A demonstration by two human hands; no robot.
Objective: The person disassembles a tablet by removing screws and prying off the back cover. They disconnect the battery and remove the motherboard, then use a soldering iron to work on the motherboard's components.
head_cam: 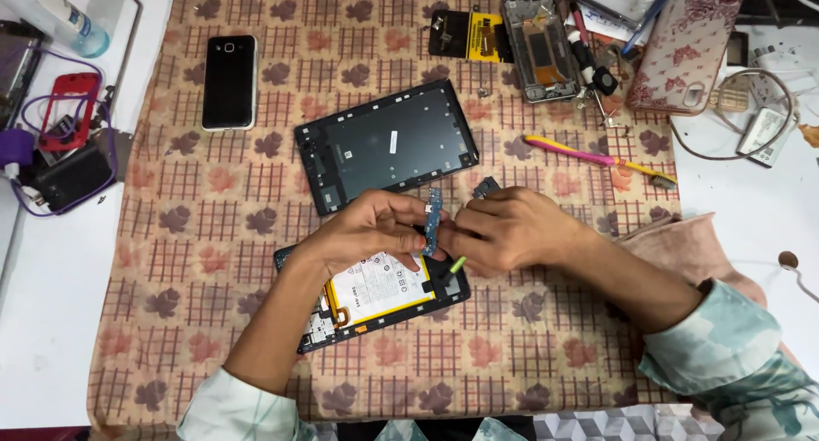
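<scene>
Your pale patterned sleeves frame an opened black tablet (375, 300) with its white battery showing, lying on the brown leaf-print cloth (213, 228) just under your hands. Your left hand (371, 228) and right hand (503, 229) together pinch a narrow blue circuit strip (433, 223) upright above it, the right also gripping a yellow-green tool (457, 264). Beyond lies the tablet's black back frame (386, 144).

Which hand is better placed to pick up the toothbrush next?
Right. The right hand lies nearer the pink-and-yellow toothbrush; the left hand pinches the small blue circuit board, over the opened tablet.
</scene>
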